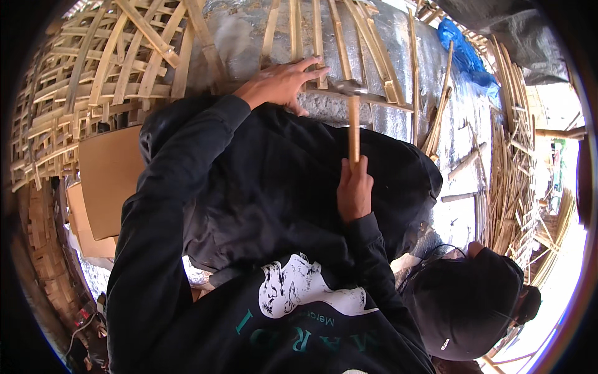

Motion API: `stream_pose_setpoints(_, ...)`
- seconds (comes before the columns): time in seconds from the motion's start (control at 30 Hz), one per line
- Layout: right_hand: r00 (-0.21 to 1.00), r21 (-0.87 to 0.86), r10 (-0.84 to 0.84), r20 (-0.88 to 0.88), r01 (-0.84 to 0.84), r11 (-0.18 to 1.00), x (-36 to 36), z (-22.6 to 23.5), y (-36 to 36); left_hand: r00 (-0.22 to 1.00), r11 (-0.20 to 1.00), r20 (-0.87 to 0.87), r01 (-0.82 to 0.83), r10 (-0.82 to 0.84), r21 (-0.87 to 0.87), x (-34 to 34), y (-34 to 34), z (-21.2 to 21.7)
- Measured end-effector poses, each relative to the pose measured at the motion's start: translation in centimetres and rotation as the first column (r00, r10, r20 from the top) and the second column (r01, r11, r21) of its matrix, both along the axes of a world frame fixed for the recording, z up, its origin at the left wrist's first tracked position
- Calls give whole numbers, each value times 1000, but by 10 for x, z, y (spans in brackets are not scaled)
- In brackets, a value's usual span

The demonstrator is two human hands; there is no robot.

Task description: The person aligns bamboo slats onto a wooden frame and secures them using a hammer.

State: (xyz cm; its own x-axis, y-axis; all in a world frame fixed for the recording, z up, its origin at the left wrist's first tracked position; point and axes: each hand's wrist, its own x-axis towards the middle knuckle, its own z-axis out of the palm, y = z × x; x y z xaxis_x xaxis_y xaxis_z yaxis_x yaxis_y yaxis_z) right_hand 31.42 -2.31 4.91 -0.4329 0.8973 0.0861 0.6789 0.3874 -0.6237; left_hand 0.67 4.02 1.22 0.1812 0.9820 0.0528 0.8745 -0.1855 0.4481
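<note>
My left hand [283, 84] presses flat on a horizontal bamboo strip [367, 98] that lies across several upright bamboo slats [339, 43]. My right hand [354, 190] grips the wooden handle of a hammer [353, 121]. The hammer's metal head rests on the horizontal strip, just right of my left fingers. Both arms are in black sleeves. A black cloth bundle [280, 181] lies under my forearms, over my lap.
A woven bamboo lattice [93, 81] curves up at the left. Cardboard sheets [109, 174] lean below it. A blue plastic sheet [464, 56] lies at the upper right, with loose bamboo strips [514, 162] piled along the right. Another person's head in a black cap [464, 305] is at lower right.
</note>
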Motion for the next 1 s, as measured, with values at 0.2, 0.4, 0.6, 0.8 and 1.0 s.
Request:
stream_pose_setpoints(0.2,962,67,234,137,-245,967,8,-17,3,999,1000,-31,-27,27,0,4,-4,-6)
stream_pose_setpoints(0.4,1000,1,25,-6,-25,1000,-6,4,-6,998,999,-58,-19,22,49,-4,1,-14)
stream_pose_setpoints(0.6,952,-102,128,276,-104,989,1,-18,3,1000,999,7,-10,10,-40,2,-2,0)
stream_pose_setpoints(0.8,997,-68,49,-61,-53,996,4,-6,6,999,999,23,23,-24,31,0,2,-7)
stream_pose_setpoints(1.0,987,-10,68,-146,-71,997,-8,12,29,1000,1000,4,8,-8,15,-3,-3,-6)
